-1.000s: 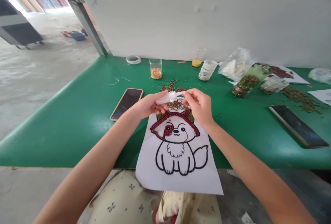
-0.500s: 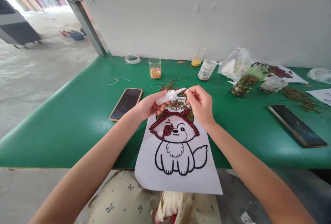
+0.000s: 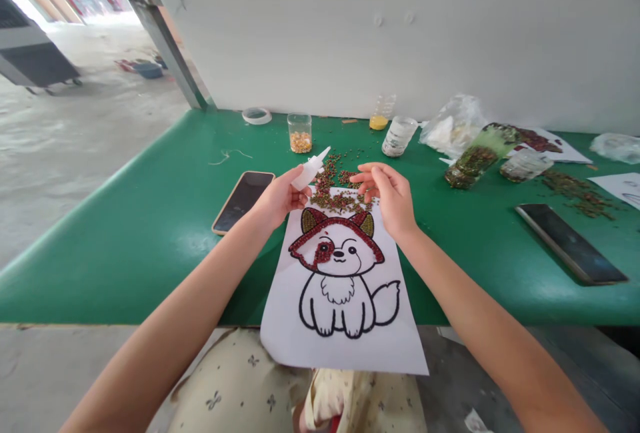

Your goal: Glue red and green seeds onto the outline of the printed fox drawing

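My left hand (image 3: 284,196) is closed round a small white glue bottle (image 3: 307,172), its pointed nozzle tilted up to the right. To the right, my right hand (image 3: 387,193) hovers with loosely curled, parted fingers and nothing visible in them. Below both hands lies a paper with a fox drawing (image 3: 340,300). Red beans fill the top of the fox's head and one eye patch; greenish seeds fill the inner ears. The body and tail are bare outlines. Mixed red and green beans (image 3: 335,201) are scattered at the paper's top edge and beyond it.
One phone (image 3: 244,201) lies left of the paper, another (image 3: 570,243) at the right. Along the back stand a cup of corn kernels (image 3: 300,134), a tape roll (image 3: 257,115) and a clear cup (image 3: 399,136). A green seed-filled bottle (image 3: 480,156) lies near a seed pile (image 3: 580,192).
My right hand has come away from the nozzle tip, and its fingers have spread. The glue bottle in my left hand has moved slightly left and now points more steeply upward.
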